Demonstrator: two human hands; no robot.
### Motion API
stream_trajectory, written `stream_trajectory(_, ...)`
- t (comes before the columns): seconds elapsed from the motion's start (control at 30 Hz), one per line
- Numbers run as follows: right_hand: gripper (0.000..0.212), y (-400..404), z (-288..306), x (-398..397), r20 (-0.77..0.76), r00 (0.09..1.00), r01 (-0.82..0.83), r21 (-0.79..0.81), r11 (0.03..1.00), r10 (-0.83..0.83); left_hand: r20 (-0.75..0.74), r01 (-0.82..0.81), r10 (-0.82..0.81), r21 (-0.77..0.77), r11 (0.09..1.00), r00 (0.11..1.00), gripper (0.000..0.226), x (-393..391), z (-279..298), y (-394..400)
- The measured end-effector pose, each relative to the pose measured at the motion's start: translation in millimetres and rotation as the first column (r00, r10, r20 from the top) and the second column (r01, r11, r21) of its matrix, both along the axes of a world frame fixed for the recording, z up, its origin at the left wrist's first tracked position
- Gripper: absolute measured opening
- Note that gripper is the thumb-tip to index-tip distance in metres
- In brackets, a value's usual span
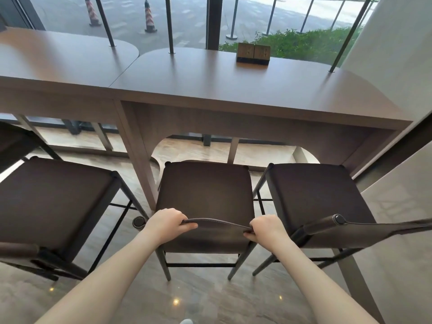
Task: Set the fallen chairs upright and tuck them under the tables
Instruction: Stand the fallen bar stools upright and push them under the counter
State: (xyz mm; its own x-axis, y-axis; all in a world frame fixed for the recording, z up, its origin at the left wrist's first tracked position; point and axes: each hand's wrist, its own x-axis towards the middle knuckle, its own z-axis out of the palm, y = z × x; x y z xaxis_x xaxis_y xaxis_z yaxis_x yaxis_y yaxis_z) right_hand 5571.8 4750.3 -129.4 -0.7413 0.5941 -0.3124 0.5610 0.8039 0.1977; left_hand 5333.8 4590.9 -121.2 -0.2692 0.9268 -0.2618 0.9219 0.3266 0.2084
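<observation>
— How many chairs do you count from the head camera?

— Three full ones, all upright, plus a dark corner of a fourth far to my left. My left hand [167, 222] and right hand [266, 228] both grip the backrest strap [219, 224] of the middle chair [205, 197], fingers curled over its top edge. Its seat's far edge sits just under the right table [233, 90].

— And beside it?

— A left chair [53, 195] outside my left hand, a right chair [313, 195] outside my right. Two tables; the left table [58, 57] adjoins. Beyond my grip, one wooden holder [253, 53] stands on top; I cannot tell its contents.
</observation>
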Motion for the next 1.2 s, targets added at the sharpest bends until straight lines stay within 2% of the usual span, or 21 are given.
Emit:
stream_trajectory(0.1, 0.041, -9, 10, -5, -0.070, 0.989, 0.115, -0.209, 0.971, -0.133, 0.197, -0.131, 0.131, -0.016, 0.991, 0.971, 0.054, 4, 5, -7)
stream_trajectory(0.17, 0.045, -19, 18, -10, -0.170, 0.945, 0.163, -0.495, 0.853, -0.279, 0.392, -0.250, 0.237, -0.017, 0.968, 0.889, 0.051, 5, 9, -8)
stream_trajectory(0.2, 0.048, -26, 21, -14, -0.221, 0.899, 0.162, -0.633, 0.757, -0.378, 0.528, -0.340, 0.297, -0.016, 0.940, 0.796, 0.051, 4, 11, -6)
stream_trajectory(0.27, 0.053, -35, 22, -25, -0.318, 0.745, 0.129, -0.794, 0.594, -0.587, 0.779, -0.529, 0.380, -0.075, 0.846, 0.498, 0.051, 3, 16, 0)
stream_trajectory(0.3, 0.052, -38, 24, -30, -0.315, 0.626, 0.123, -0.864, 0.489, -0.713, 0.854, -0.592, 0.385, -0.116, 0.798, 0.351, 0.052, 4, 21, 2)
stream_trajectory(0.33, 0.047, -38, 26, -35, -0.276, 0.495, 0.092, -0.926, 0.365, -0.824, 0.898, -0.635, 0.363, -0.133, 0.761, 0.247, 0.053, 3, 24, 2)
stream_trajectory(0.4, 0.044, -38, 31, -40, -0.178, 0.300, -0.062, -0.984, 0.167, -0.937, 0.945, -0.694, 0.296, -0.120, 0.710, 0.139, 0.053, 5, 29, -4)
stream_trajectory(0.43, 0.046, -40, 36, -40, -0.148, 0.255, -0.140, -0.983, 0.115, -0.956, 0.957, -0.715, 0.268, -0.114, 0.690, 0.107, 0.053, 6, 31, -7)
stream_trajectory(0.5, 0.050, -42, 47, -41, -0.140, 0.210, -0.223, -0.971, 0.092, -0.968, 0.972, -0.749, 0.222, -0.088, 0.656, 0.080, 0.052, 8, 39, -12)
stream_trajectory(0.6, 0.052, -37, 68, -47, -0.183, 0.195, -0.260, -0.957, 0.130, -0.963, 0.983, -0.783, 0.157, -0.026, 0.622, 0.092, 0.050, 7, 63, -12)
stream_trajectory(0.9, 0.050, -20, 175, -73, -0.380, 0.169, -0.472, -0.841, 0.264, -0.909, 0.964, -0.813, -0.070, 0.254, 0.524, 0.256, 0.054, -18, 169, -31)
stream_trajectory(1.07, 0.050, -45, 182, -84, -0.389, 0.241, -0.489, -0.840, 0.235, -0.889, 0.954, -0.854, -0.051, 0.288, 0.434, 0.295, 0.052, -15, 180, -75)
stream_trajectory(1.2, 0.048, -80, 171, -98, -0.350, 0.344, -0.462, -0.871, 0.167, -0.871, 0.964, -0.911, 0.018, 0.245, 0.331, 0.265, 0.053, -6, 166, -134)
